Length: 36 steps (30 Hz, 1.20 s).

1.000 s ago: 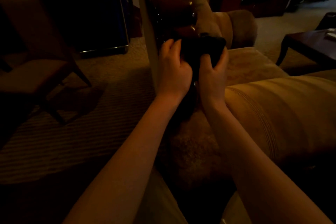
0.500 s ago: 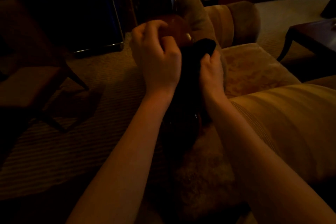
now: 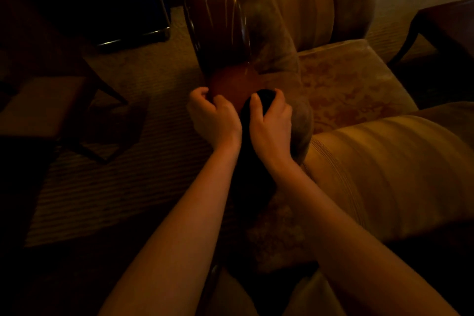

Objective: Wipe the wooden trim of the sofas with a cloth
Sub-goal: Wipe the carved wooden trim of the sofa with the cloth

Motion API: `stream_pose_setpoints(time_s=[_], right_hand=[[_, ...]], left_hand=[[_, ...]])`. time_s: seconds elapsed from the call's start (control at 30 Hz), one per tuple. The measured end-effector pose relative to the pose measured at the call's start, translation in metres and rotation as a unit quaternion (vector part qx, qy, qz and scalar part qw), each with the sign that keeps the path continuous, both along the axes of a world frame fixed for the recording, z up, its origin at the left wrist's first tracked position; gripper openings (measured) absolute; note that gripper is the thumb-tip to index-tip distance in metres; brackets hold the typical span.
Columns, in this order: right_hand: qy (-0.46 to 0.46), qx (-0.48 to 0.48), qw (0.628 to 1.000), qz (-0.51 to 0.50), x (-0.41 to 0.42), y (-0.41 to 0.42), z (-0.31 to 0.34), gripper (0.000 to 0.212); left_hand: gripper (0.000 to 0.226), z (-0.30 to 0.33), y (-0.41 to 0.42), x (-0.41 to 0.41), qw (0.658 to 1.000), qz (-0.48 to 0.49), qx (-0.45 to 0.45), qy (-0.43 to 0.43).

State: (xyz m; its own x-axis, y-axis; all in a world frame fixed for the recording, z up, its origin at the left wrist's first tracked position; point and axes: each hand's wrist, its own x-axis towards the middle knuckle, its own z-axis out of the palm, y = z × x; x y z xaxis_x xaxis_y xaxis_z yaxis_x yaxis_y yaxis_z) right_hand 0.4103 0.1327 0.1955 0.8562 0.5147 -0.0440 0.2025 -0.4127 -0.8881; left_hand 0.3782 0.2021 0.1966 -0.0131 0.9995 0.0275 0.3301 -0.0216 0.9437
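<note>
I take the wooden trim of the sofa arm as my landmark. It runs away from me up the middle of the view. The padded arm lies along its right side, and the seat cushion is further right of that. A back cushion sits right of the trim, nearer me. My left hand is at the trim's near end, my right hand just beside it on the cloth. A chair stands well left of the trim on the carpet. A side table stands far right.
</note>
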Motion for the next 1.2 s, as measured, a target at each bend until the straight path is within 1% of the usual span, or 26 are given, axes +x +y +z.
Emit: stream_pose_setpoints(time_s=[0.1,0.2,0.27,0.33,0.4,0.43,0.5,0.57,0.63,0.67,0.7,0.8,0.9,0.97,1.0,1.03,1.07,1.1,1.13,1.2], right_hand=[[-0.001,-0.053,0.999,0.012,0.021,0.023,0.008,0.059],[0.056,-0.077,0.994,0.053,0.05,0.049,0.016,0.056],[0.111,-0.051,0.989,0.078,0.064,0.055,0.019,0.056],[0.128,0.008,0.988,0.083,0.06,0.043,0.019,0.05],[0.101,0.067,0.991,0.057,0.042,0.022,0.006,0.047],[0.082,0.074,0.993,0.04,0.03,0.012,-0.001,0.048],[0.031,0.026,0.999,0.003,0.005,0.002,-0.008,0.054],[-0.054,-0.064,0.996,-0.02,-0.004,0.008,-0.002,0.058],[-0.149,-0.121,0.981,0.015,0.005,0.023,0.009,0.055],[-0.177,-0.13,0.975,0.044,0.013,0.03,0.014,0.052],[-0.176,-0.135,0.973,0.071,0.022,0.037,0.017,0.05],[-0.09,-0.101,0.986,0.099,0.045,0.049,0.015,0.047],[-0.046,-0.031,0.995,0.079,0.052,0.051,0.006,0.049],[-0.044,0.01,0.998,0.051,0.048,0.043,0.003,0.051],[-0.064,0.011,0.997,0.04,0.04,0.036,0.001,0.05],[-0.119,-0.013,0.992,0.032,0.027,0.028,-0.001,0.048],[-0.214,-0.056,0.975,0.032,0.011,0.022,-0.003,0.046],[-0.315,-0.087,0.944,0.036,-0.006,0.02,-0.006,0.044],[-0.391,-0.108,0.913,0.049,-0.022,0.023,-0.008,0.041],[-0.48,-0.175,0.851,0.119,-0.043,0.039,-0.008,0.036]], left_hand=[[0.033,0.001,-0.001,0.0,0.999,-0.002,0.026,0.047],[0.04,0.0,-0.003,0.0,0.996,-0.005,0.055,0.072],[0.038,-0.002,-0.001,0.0,0.995,-0.005,0.061,0.082],[0.032,-0.003,0.0,0.0,0.995,-0.009,0.059,0.085],[0.027,-0.003,0.0,0.0,0.995,-0.012,0.05,0.083],[0.027,-0.004,0.0,0.0,0.995,-0.011,0.049,0.082],[0.029,-0.005,0.0,0.0,0.994,-0.015,0.063,0.086],[0.032,-0.005,0.001,0.0,0.991,-0.022,0.093,0.09],[0.034,-0.005,0.002,0.0,0.99,-0.019,0.111,0.087],[0.034,-0.005,0.003,0.0,0.989,-0.018,0.116,0.09],[0.034,-0.005,0.003,-0.001,0.988,-0.019,0.117,0.098],[0.031,-0.004,0.002,-0.002,0.988,-0.028,0.112,0.106],[0.031,-0.003,0.005,-0.004,0.989,-0.053,0.099,0.096],[0.034,-0.006,0.013,-0.018,0.983,-0.113,0.107,0.094],[0.035,-0.008,0.018,-0.028,0.977,-0.149,0.12,0.097],[0.036,-0.01,0.025,-0.041,0.97,-0.18,0.132,0.099],[0.035,-0.012,0.032,-0.055,0.964,-0.2,0.143,0.1],[0.033,-0.014,0.04,-0.067,0.96,-0.208,0.153,0.105],[0.031,-0.016,0.048,-0.079,0.958,-0.208,0.16,0.111],[0.024,-0.016,0.06,-0.093,0.957,-0.211,0.157,0.121]])
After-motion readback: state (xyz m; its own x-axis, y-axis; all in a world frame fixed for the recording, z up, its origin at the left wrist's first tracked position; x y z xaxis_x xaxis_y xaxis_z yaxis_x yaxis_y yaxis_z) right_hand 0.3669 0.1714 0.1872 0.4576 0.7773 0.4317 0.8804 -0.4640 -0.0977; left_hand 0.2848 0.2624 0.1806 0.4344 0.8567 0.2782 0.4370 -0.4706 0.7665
